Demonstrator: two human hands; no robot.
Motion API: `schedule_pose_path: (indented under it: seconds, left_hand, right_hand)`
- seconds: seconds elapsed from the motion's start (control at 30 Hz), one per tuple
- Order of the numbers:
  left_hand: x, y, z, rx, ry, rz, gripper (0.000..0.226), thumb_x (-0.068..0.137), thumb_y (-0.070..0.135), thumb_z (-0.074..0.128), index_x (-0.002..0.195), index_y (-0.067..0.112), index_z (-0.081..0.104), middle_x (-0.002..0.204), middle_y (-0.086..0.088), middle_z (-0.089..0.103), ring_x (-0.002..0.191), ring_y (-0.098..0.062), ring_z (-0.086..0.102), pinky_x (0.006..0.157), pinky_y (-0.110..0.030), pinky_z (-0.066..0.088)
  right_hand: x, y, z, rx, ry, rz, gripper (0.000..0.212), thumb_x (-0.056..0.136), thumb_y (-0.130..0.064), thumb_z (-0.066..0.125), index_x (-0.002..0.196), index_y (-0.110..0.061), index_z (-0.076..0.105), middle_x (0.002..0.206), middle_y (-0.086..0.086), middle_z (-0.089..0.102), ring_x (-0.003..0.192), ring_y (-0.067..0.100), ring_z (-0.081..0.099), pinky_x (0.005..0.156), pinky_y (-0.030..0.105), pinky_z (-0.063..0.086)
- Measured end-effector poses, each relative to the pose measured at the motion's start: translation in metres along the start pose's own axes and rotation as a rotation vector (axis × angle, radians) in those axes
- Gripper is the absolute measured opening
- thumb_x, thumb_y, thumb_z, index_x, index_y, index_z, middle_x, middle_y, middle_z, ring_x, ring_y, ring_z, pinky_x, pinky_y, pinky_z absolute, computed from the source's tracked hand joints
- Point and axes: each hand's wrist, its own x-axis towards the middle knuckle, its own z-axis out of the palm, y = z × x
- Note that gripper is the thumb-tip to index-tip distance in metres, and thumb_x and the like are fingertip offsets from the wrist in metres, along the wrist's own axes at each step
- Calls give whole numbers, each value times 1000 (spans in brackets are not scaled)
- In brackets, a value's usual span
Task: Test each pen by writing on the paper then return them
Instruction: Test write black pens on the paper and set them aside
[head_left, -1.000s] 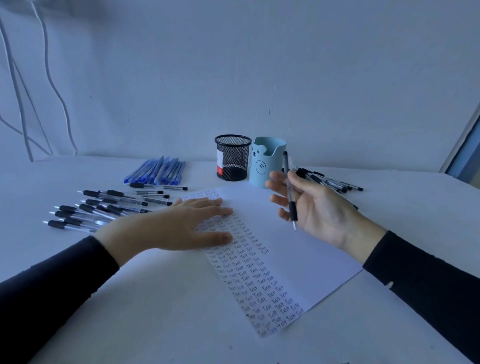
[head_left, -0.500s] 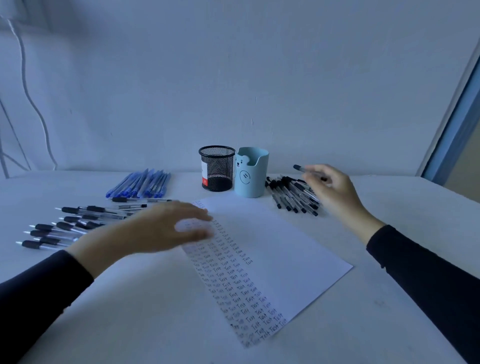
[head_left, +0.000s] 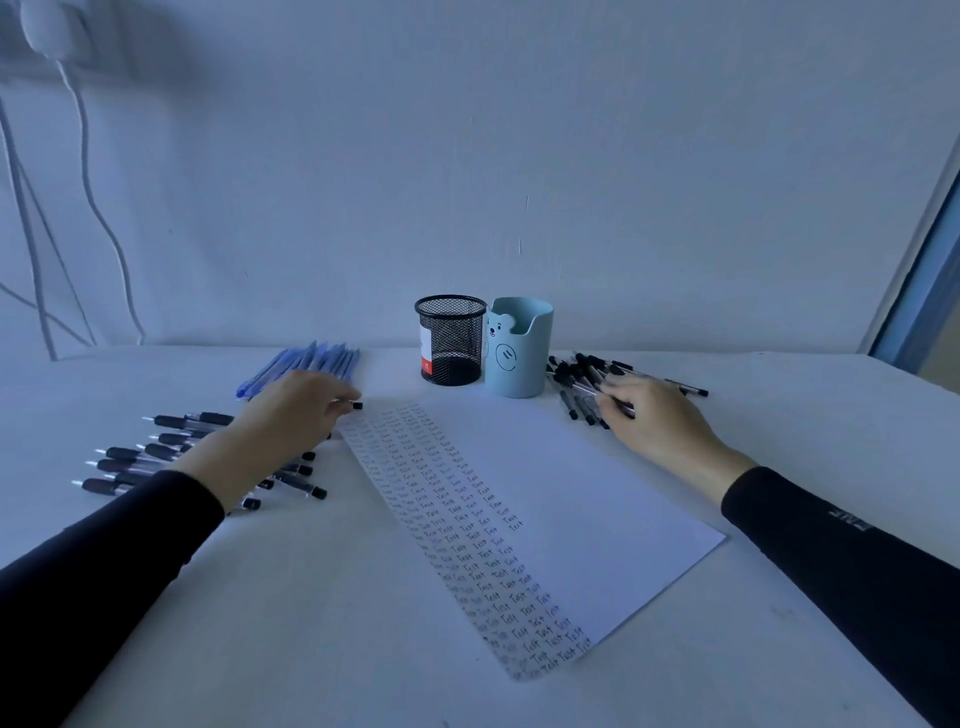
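A white paper lies in the middle of the table, its left strip filled with rows of the word "Test". My left hand reaches over the rows of black-grip pens on the left and pinches the black end of one pen beside the paper's top corner. On the right, my right hand rests at the pile of black pens, its curled fingertips round one pen lying in the pile.
A black mesh cup and a light blue bear cup stand behind the paper. Several blue pens lie behind my left hand. Cables hang on the wall at left; a window frame is at right.
My right hand carried its pen from above the paper to the right pile and lowered it there. My left hand slid off the paper to the left pens.
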Motion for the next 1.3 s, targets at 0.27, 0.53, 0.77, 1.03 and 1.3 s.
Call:
schedule_pose_path:
  seconds: [0.27, 0.53, 0.77, 1.03, 1.3]
  left_hand:
    - [-2, 11, -8, -82, 299, 157, 19, 91, 1, 62, 101, 10, 76, 98, -7, 70, 85, -30, 66, 69, -29, 43]
    - [-38, 82, 5, -229, 78, 616, 26, 97, 28, 54, 110, 17, 73, 102, 5, 69, 85, -8, 66, 79, -24, 55]
    - [-37, 77, 4, -277, 68, 560, 26, 93, 9, 60, 117, 13, 69, 105, 1, 69, 88, -11, 65, 84, -19, 50]
    - [-34, 52, -1, -235, 90, 300, 21, 92, 4, 61, 108, 11, 73, 98, -3, 69, 84, -18, 67, 78, -25, 50]
    - [-45, 66, -4, -166, -68, 270, 38, 94, 43, 53, 128, 28, 58, 125, 10, 56, 103, -10, 58, 84, -24, 45]
  right_hand:
    - [-2, 4, -8, -75, 167, 79, 49, 99, -30, 51, 55, -11, 66, 116, 1, 70, 107, 31, 58, 87, 38, 39]
    - [0, -1, -3, -73, 142, 116, 43, 99, -41, 47, 108, -9, 74, 130, -4, 62, 120, 28, 49, 98, 37, 29]
    - [-13, -35, -6, 150, 149, -112, 20, 91, -19, 63, 105, -20, 77, 117, -1, 68, 109, 27, 53, 93, 34, 37]
    - [-41, -97, 14, 215, -200, -290, 64, 80, -75, 45, 121, -32, 69, 128, -12, 58, 121, 10, 42, 105, 33, 30]
    - [-25, -83, -10, 898, -129, 70, 5, 94, -16, 62, 95, -18, 67, 102, 0, 70, 89, 13, 64, 84, 28, 47]
